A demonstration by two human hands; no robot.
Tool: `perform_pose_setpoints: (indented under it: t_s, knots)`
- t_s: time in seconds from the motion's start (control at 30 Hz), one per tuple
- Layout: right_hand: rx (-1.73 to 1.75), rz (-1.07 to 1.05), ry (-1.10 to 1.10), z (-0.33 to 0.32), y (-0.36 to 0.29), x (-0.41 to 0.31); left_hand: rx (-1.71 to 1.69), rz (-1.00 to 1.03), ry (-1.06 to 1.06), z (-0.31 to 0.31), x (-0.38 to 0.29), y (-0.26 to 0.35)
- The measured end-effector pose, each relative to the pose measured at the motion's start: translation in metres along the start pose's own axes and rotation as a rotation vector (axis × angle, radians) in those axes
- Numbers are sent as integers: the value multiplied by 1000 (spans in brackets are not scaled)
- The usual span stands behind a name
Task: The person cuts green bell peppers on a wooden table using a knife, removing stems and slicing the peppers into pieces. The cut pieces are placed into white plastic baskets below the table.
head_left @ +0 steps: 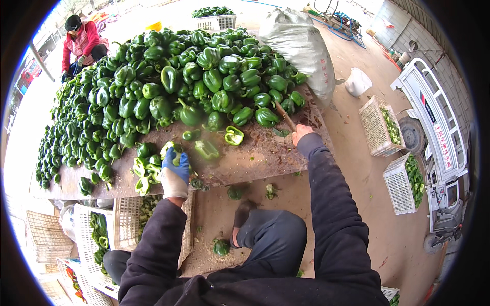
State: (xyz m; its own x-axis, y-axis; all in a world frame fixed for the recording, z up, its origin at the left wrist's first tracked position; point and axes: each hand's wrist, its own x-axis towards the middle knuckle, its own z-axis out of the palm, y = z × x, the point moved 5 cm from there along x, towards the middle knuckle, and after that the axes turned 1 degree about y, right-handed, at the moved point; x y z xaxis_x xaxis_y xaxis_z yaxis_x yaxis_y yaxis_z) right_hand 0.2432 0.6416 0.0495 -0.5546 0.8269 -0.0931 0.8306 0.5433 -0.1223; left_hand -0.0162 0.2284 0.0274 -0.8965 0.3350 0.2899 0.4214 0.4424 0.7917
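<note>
A large heap of green bell peppers [168,80] covers much of a worn table [264,160]. My left hand [176,172], in a blue and white glove, grips a light green pepper piece [167,148] near the table's front edge. Cut pepper pieces [147,172] lie beside it on the left. Bare, my right hand [303,134] is closed on a wooden stick-like handle [285,116], whose far end reaches among the peppers; what it ends in is hidden. Between my hands lie a cut pepper half [234,135] and another opened pepper [207,149].
Plastic crates [128,218] stand below the table at left, some holding peppers. A big white sack [300,49] leans at the table's far right corner. Further right are a white bucket [358,82], crates [400,187] and a three-wheeled cart [432,118]. Another person [84,44] crouches at far left.
</note>
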Motion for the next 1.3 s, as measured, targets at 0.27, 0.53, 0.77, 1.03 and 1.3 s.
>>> perform_pose_setpoints:
  t_s: [0.27, 0.53, 0.77, 1.03, 1.3]
  knots:
    - [-43, -226, -107, 25, -9, -53, -136, -75, -446, 102, 31, 79]
    - [134, -361, -12, 37, -11, -116, 59, 188, -607, 187, 37, 106]
    - [313, -273, 50, 43, 8, -132, 48, 162, -676, 201, 24, 119]
    - [364, -179, 112, 53, 16, -126, -27, -163, -700, 237, 8, 102]
    - [434, -121, -48, 47, 23, -161, -419, -635, -834, 232, -17, 93]
